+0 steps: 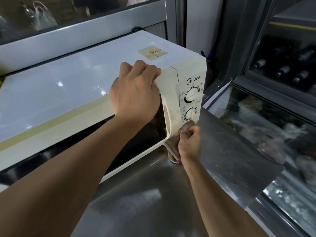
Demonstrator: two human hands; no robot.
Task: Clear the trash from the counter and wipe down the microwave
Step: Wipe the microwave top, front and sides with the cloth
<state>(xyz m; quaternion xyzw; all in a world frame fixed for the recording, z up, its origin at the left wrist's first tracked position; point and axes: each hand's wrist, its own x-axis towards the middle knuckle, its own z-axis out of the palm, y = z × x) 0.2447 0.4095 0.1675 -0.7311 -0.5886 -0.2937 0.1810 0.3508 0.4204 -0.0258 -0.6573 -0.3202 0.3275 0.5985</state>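
Fingers of the right hand bunch a rag against the microwave's lower front corner; the left hand curls over its top edge, bracing it.

Wiping looks under way on the steel counter. Next likely calls for rubbing the stained door handle and the lower dial. "Midea" reads above the dials; the top sticker is illegible.
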